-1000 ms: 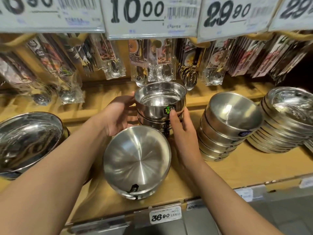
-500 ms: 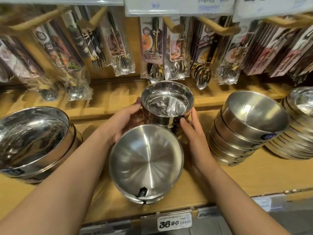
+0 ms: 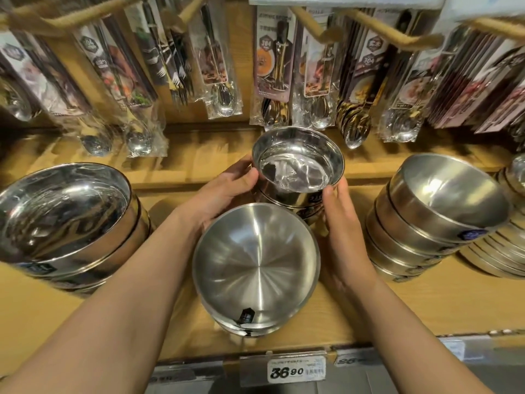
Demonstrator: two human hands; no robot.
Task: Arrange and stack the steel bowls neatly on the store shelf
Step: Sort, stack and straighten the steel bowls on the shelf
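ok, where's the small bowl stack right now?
Head view, centre of the wooden shelf: the small bowl stack sits between the left hand and right hand, just behind the wide brushed bowl.

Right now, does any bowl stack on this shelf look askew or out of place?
Yes. The right-hand stack leans, its bowls fanned and tilted rather than level. The large bowls at left tip too. The small stack between the left hand and right hand stands upright. No damage visible.
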